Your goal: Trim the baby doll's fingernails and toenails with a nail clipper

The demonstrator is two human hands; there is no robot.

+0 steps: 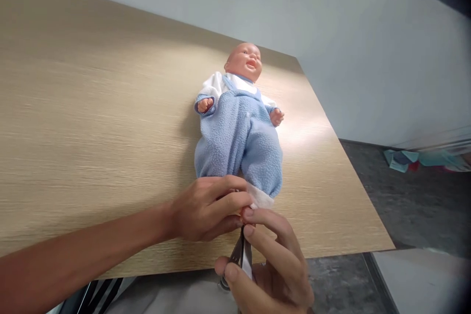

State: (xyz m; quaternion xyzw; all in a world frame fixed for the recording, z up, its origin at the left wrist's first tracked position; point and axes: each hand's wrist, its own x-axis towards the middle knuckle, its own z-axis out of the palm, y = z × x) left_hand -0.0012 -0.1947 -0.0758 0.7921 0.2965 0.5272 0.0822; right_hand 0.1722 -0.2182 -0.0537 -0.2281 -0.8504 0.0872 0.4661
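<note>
Right hand, fingers tight around nail clipper; left hand, fingers round foot of doll (face-up).

light wood table — baby doll lying face-up on it

Left hand pinches a foot of the doll — right hand holds a nail clipper to it.
</note>
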